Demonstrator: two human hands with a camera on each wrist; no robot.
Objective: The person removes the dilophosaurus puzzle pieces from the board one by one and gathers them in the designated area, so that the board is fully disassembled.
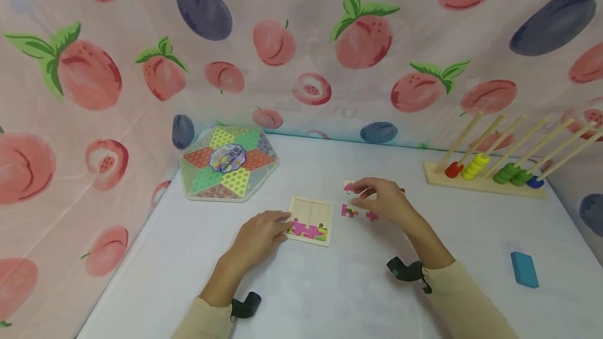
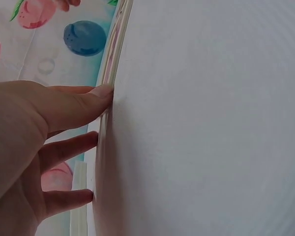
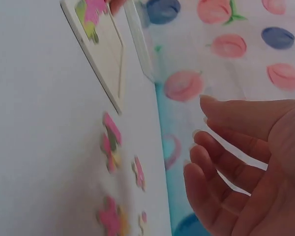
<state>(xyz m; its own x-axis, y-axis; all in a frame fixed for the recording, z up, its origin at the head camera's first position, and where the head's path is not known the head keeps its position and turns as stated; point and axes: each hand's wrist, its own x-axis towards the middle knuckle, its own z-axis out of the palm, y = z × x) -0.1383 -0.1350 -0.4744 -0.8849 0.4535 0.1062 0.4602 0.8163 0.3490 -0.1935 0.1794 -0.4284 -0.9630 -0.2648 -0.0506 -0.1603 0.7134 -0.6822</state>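
A square wooden puzzle board (image 1: 311, 208) lies flat on the table, with several pink and green pieces (image 1: 307, 230) fitted along its near side. At its left edge my left hand (image 1: 258, 237) rests its thumb and fingertips; in the left wrist view the fingers (image 2: 71, 200) reach out fairly straight. My right hand (image 1: 383, 202) hovers over loose puzzle pieces to the right of the board, fingers loosely bent and nothing between them. Among those are a pink and green piece (image 1: 349, 211), a pink one (image 1: 371, 216) and one farther back (image 1: 348, 187). The hand partly hides this group.
A hexagonal Chinese checkers board (image 1: 228, 164) lies at the back left. At the back right stands a wooden abacus rack (image 1: 485, 184) with coloured beads on tilted rods. A blue block (image 1: 524, 269) lies at the right. Fruit-patterned cloth (image 1: 311, 41) hangs behind the table.
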